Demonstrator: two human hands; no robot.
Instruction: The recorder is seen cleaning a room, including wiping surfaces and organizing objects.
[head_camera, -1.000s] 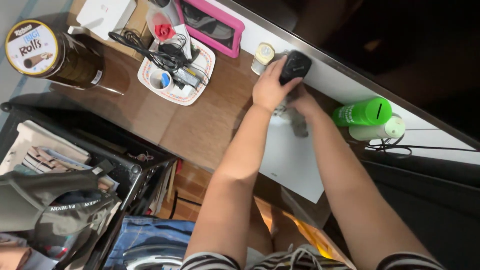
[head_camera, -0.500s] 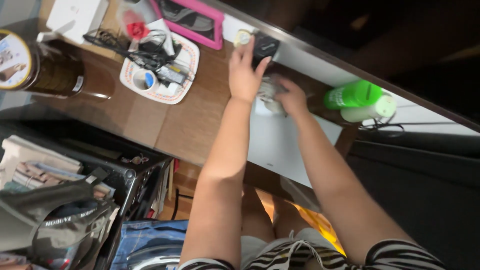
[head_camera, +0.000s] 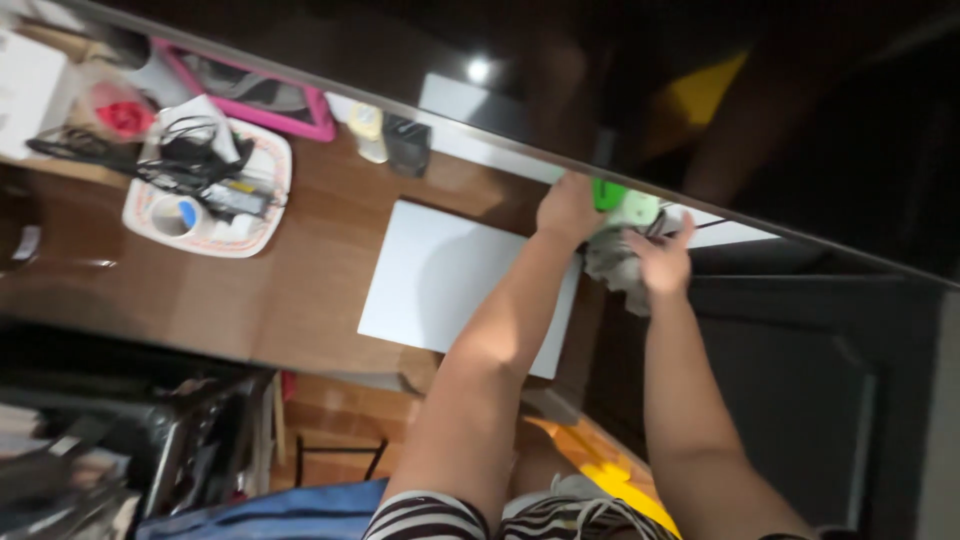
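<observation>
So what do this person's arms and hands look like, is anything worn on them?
Both arms are bare from the upper arm down, with no sleeves over the forearms. The left hand and right hand show no gloves; the blur hides any rings. Black-and-white striped clothing shows at the bottom edge.

Dim, motion-blurred, glare spot above

Green bottle (head_camera: 607, 194) half behind left hand (head_camera: 566, 210)
</observation>
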